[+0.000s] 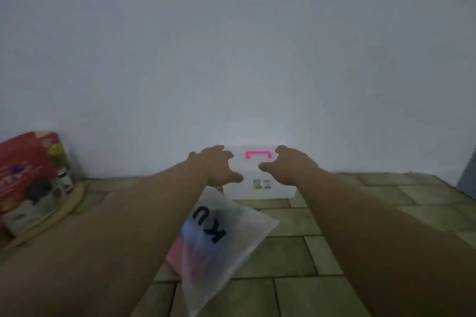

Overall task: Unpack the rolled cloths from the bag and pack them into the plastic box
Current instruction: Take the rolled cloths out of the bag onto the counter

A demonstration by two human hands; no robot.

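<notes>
Two bare forearms are seen reaching forward from the bottom edge, one on each side of a frosted plastic bag. The bag lies flat on the tile-patterned surface, printed with the black letters "KU", and its far corner is just beside the front of the box. Pink and blue contents are made out dimly through the frosted film; their shape is too blurred to be told.

Further back, a white translucent plastic box is set against the grey wall, with its lid closed, a pink handle lying on top and a small label on its front face.

The left hand is held at the left end of the box, fingers spread and bent like a claw, thumb pointed inward across the front corner. The right hand is held at the right end in the mirrored pose, fingers likewise spread wide. Nothing is gripped by either hand; whether the box is actually touched cannot be told through the motion blur.

At the far left, a red printed package is stood on a round wooden board, well apart from the bag and box.
</notes>
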